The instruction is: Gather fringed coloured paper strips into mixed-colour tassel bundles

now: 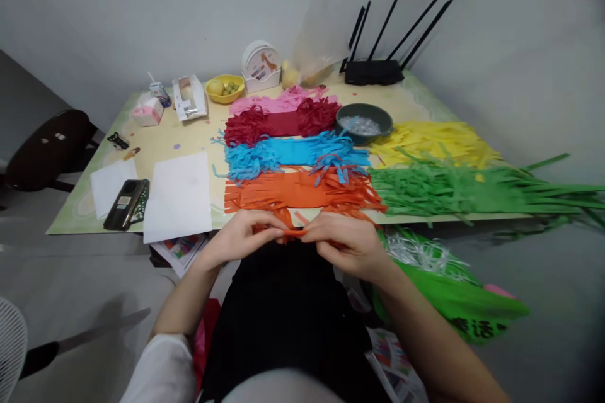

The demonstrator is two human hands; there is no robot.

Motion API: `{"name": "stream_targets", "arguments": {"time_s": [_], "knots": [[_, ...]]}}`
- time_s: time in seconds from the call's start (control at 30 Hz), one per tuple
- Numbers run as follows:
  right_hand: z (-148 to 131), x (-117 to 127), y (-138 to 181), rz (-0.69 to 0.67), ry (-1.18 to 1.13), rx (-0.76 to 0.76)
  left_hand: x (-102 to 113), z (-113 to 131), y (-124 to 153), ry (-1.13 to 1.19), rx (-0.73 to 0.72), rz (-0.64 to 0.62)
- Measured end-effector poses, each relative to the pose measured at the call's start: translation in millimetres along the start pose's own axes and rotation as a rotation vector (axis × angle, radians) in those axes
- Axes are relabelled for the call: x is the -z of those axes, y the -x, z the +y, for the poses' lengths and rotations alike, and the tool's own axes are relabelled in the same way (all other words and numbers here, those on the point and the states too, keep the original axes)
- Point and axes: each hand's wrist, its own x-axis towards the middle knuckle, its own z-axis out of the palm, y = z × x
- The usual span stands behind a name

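Note:
Between both hands, just off the table's front edge, is a thin rolled strip of orange fringed paper [295, 233]. My left hand [248, 233] pinches its left end with thumb and fingertips. The right end is gripped by my right hand [347, 239], whose fingers are curled around it. Orange fringe strands hang about the fingers. Right beyond the hands lies a flat stack of orange fringed paper [300, 190]. Behind it come blue fringed paper [295, 152], dark red fringed paper [282, 124] and pink fringed paper [278, 102].
Green fringed paper [472, 192] overhangs the table's right side, with yellow fringed paper [435, 140] behind. A dark bowl [388, 121] holds clear bits. A black router [373, 72] stands at the back. White sheets [179, 195] and a phone [123, 204] lie left. A green bag [454, 296] hangs below right.

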Motion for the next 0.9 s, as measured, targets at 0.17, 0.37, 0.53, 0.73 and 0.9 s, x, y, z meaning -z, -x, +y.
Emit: {"name": "stream_targets", "arguments": {"time_s": [0.17, 0.37, 0.53, 0.73, 0.9], "knots": [[-1, 14, 0, -0.119, 0.01, -0.116, 3, -9, -4, -0.354, -0.132, 0.099], [7, 24, -23, -0.25, -0.292, -0.648, 2, -13, -8, -0.969, -0.658, 0.349], [22, -3, -25, -0.288, -0.736, -0.764, 0, -21, -9, -0.974, -0.797, 0.446], [22, -25, -23, 0.043, -0.849, -0.745, -15, -35, -21, -0.663, -0.567, 0.685], [28, -28, -39, 0.223, -0.727, -0.574, -29, -26, -40, 0.0, -0.209, 0.708]]}}
